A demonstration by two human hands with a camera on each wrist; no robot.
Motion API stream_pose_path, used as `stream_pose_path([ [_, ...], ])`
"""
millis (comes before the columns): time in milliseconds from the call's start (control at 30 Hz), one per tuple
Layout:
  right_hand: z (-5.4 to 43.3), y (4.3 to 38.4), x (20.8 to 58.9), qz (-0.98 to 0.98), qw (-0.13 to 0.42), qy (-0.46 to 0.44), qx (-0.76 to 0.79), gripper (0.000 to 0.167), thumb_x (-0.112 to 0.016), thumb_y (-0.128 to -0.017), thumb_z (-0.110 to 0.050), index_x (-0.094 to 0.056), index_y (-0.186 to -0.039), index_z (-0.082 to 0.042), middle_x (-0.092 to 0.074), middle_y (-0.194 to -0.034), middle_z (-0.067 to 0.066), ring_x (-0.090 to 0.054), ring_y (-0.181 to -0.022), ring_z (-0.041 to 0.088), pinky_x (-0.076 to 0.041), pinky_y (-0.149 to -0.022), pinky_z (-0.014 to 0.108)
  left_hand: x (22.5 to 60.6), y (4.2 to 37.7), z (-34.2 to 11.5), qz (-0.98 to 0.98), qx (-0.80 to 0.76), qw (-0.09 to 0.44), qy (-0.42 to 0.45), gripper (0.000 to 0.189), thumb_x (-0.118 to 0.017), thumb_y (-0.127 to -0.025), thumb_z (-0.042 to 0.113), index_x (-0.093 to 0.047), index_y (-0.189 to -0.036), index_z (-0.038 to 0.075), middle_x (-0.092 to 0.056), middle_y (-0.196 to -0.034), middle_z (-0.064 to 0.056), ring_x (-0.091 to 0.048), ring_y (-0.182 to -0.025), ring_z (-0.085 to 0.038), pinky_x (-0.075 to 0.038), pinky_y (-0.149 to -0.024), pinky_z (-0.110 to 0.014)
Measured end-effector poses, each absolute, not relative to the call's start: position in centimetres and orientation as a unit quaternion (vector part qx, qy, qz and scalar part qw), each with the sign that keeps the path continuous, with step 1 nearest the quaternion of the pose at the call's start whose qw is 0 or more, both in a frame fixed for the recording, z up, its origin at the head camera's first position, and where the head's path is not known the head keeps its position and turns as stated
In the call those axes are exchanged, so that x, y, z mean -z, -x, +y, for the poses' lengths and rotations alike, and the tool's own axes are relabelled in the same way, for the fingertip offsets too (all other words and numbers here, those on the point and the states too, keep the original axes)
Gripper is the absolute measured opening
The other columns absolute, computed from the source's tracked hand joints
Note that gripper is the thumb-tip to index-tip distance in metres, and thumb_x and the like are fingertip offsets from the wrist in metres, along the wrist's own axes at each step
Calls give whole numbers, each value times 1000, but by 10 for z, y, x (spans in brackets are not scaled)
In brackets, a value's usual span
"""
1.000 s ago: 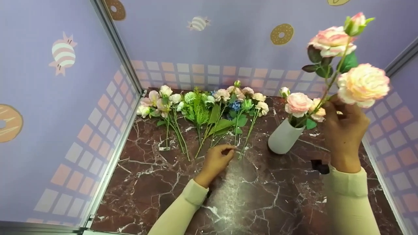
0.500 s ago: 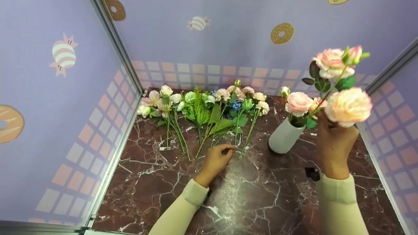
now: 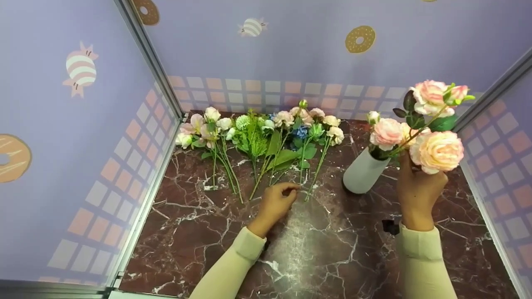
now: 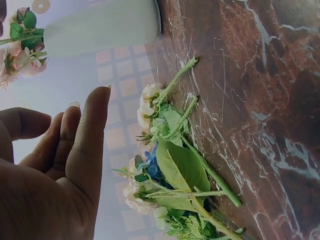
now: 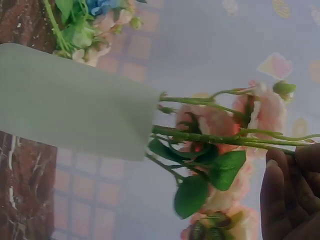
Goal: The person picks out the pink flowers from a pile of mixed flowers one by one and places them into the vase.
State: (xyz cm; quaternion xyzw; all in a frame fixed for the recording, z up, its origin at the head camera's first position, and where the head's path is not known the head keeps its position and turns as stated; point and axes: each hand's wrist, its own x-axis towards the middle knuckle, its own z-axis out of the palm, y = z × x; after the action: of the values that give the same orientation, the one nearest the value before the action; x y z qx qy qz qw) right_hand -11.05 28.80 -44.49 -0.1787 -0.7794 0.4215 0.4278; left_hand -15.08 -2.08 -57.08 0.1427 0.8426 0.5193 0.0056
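My right hand (image 3: 420,195) pinches the stem of a tall pink-and-cream rose spray (image 3: 438,151), which has two full blooms, a bud and dark leaves. The white vase (image 3: 363,173) stands to the left of that hand. In the right wrist view, the held stem (image 5: 200,136) runs into the vase mouth, and the fingers (image 5: 274,195) grip it well above the rim. Another pink rose (image 3: 387,133) with a bud stands in the vase. My left hand (image 3: 277,203) rests on the table, loosely curled, holding nothing, near the cut ends of the lying stems.
Along the back wall lies a row of artificial flowers: white and pink lilies (image 3: 203,128), green sprigs (image 3: 253,139), a blue flower (image 3: 300,133) and pale pink roses (image 3: 332,128). Patterned walls close in the marbled table (image 3: 199,249). A small black object (image 3: 390,226) is beside my right wrist.
My right hand has come down and left with the rose spray, bringing its stem to the vase mouth. The left hand has stayed put.
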Motion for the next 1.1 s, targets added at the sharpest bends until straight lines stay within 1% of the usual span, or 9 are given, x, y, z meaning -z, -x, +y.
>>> stream_pose_path([
  [100,290,115,456,-773,431,178,-430,11,-81,-104,-12,-76,-111,-4,-58,-79,-36,-55,-71,-9,-43,-71,17,571,151,-21,844,-520,8,-136,23,-72,-105,7,-88,-121,9,-88,-116,-10,-82,-104,-24,-67,-93,-34],
  [167,289,118,462,-762,436,183,-443,10,-80,-103,-8,-75,-111,-4,-59,-80,-35,-55,-73,-8,-44,-74,17,571,151,-20,844,-519,7,-135,23,-72,-105,7,-88,-121,10,-88,-115,-10,-82,-103,-24,-67,-91,-32],
  [300,286,122,471,-725,449,186,-488,24,-80,-100,-1,-75,-123,2,-65,-92,-33,-63,-88,-7,-50,-84,16,571,152,-20,843,-522,5,-132,24,-72,-104,6,-88,-121,10,-88,-115,-10,-81,-100,-22,-65,-89,-30],
  [367,286,125,475,-706,451,185,-514,36,-82,-98,0,-73,-132,6,-68,-102,-29,-66,-100,-5,-52,-93,17,571,152,-21,842,-523,4,-132,24,-72,-103,6,-88,-120,9,-88,-115,-10,-81,-101,-23,-66,-89,-30],
  [533,295,131,492,-692,438,207,-535,44,-87,-96,-3,-74,-139,1,-73,-115,-18,-69,-113,-3,-55,-104,19,572,152,-21,842,-522,-2,-135,24,-72,-103,4,-87,-121,5,-88,-116,-12,-82,-102,-26,-67,-90,-33],
  [767,297,139,506,-690,431,230,-535,43,-89,-93,-3,-77,-134,3,-77,-113,-2,-69,-105,-2,-55,-97,18,574,151,-23,847,-516,-1,-131,23,-73,-103,6,-87,-120,7,-88,-118,-13,-83,-105,-27,-69,-94,-37],
  [867,297,143,514,-703,414,253,-520,40,-90,-94,-6,-77,-130,4,-75,-107,-5,-67,-100,-4,-53,-94,17,575,152,-24,848,-515,-1,-128,23,-72,-103,5,-87,-120,7,-88,-117,-12,-83,-103,-26,-69,-93,-35],
  [1000,299,147,522,-717,387,280,-509,36,-90,-96,-12,-78,-127,3,-67,-97,-18,-64,-95,-2,-49,-89,17,578,155,-26,851,-512,-1,-118,23,-72,-103,5,-87,-120,5,-88,-115,-12,-83,-102,-26,-69,-91,-36],
  [1100,301,149,523,-723,370,288,-508,35,-88,-98,-16,-78,-127,1,-64,-95,-21,-63,-94,0,-48,-88,18,580,158,-28,855,-506,-8,-110,22,-72,-103,4,-86,-119,4,-88,-114,-12,-84,-102,-27,-69,-92,-39],
])
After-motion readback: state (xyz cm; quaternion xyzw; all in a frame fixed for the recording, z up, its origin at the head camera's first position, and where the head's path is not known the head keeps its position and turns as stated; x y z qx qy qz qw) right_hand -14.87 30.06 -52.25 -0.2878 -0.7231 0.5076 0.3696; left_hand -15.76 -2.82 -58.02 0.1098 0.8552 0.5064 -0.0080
